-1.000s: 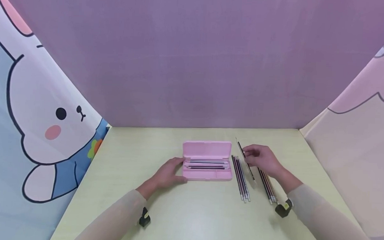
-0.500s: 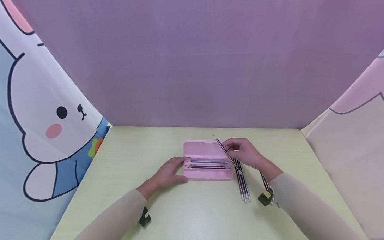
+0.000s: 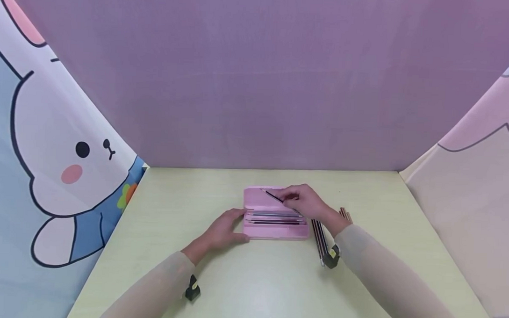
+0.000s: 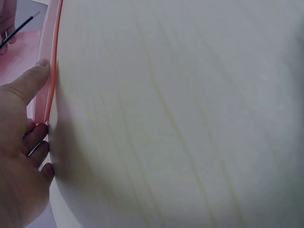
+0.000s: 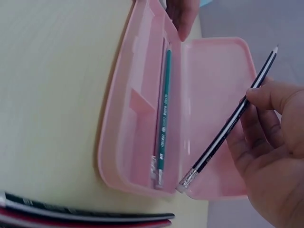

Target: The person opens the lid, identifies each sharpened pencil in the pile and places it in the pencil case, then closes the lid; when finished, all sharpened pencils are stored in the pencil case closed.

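Note:
My left hand (image 3: pixel 221 230) holds the left end of an open pink pencil case (image 3: pixel 260 232), its thumb against the case's front wall in the left wrist view. In my right hand (image 3: pixel 304 201) a black-and-white striped pencil (image 5: pixel 225 129) is pinched between thumb and fingers, above the case's raised lid (image 5: pixel 216 61). The pencil slants, its sharpened tip up and its eraser end low near the hinge. Inside the case several pencils lie lengthwise, among them a green pencil (image 5: pixel 164 114) in the back compartment.
Several striped pencils (image 3: pixel 318 241) lie on the table just right of the case, partly under my right wrist. Farther right, more pencils (image 3: pixel 345 213) are mostly hidden by the sleeve. A purple wall (image 3: pixel 256 107) rises behind the table (image 3: pixel 186 189).
My right hand has moved left with the striped pencil, from the loose pencils to over the case's lid, and the pencil now lies flatter. The left hand stays at the case.

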Motion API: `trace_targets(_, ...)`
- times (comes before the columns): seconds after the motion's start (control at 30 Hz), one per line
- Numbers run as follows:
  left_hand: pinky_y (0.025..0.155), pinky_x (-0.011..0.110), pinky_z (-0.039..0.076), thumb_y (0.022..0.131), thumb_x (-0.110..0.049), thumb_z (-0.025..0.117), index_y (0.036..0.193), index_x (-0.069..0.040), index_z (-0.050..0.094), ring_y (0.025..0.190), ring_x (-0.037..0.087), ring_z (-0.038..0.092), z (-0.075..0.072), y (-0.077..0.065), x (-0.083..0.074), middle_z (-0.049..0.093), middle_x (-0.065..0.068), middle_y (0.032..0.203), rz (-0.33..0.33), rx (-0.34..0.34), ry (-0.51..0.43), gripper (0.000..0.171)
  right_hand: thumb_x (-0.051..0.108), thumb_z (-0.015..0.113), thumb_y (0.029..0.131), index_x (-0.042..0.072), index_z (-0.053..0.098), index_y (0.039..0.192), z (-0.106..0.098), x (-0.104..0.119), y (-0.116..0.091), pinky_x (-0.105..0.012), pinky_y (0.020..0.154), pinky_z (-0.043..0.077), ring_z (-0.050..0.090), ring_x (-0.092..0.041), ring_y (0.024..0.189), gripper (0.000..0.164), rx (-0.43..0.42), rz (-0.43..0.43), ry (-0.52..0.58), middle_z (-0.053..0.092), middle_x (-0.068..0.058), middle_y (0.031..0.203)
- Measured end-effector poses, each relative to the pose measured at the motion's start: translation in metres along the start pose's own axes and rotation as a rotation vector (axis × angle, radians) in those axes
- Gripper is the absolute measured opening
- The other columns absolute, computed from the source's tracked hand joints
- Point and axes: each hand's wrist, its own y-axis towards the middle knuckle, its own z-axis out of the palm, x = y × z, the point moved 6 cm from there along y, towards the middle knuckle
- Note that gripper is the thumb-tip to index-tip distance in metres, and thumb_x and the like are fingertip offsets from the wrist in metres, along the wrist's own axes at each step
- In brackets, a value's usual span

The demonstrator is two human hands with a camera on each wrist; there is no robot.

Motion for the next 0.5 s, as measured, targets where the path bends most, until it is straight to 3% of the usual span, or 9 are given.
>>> trace_targets(0.13,0.122,0.052,0.035,0.082,-0.044,0.085,0.158,-0.015,0.040,0.146,0.031,0.044,0.001,0.000,0.001,0.048,0.007,0.157,-0.003,-0.001,-0.002,0.092,-0.005,0.069,0.090,0.007,0.079,0.114,0.009,-0.003,0.000,-0.024,0.078,0.058,0.067,-0.018,0.099,0.028,0.003,-0.014,0.027,0.072,-0.014,0.127)
trace_targets(0.37,0.123,0.051,0.035,0.082,-0.044,0.085,0.158,-0.014,0.041,0.146,0.031,0.043,0.002,0.001,0.002,0.048,0.007,0.157,-0.002,-0.005,0.010,0.092,-0.010,0.072,0.086,0.000,0.079,0.107,0.022,-0.011,-0.001,-0.023,0.079,0.059,0.070,-0.021,0.092,0.025,-0.022,-0.091,0.030,0.076,-0.015,0.107)
trace_targets(0.5,0.123,0.051,0.035,0.082,-0.044,0.085,0.158,-0.013,0.041,0.146,0.031,0.044,0.002,0.001,0.002,0.048,0.008,0.157,0.003,-0.007,0.009,0.092,-0.011,0.072,0.085,0.000,0.078,0.107,0.030,-0.016,0.000,-0.026,0.081,0.061,0.070,-0.023,0.093,0.025,-0.017,-0.088,0.047,0.075,-0.014,0.105)
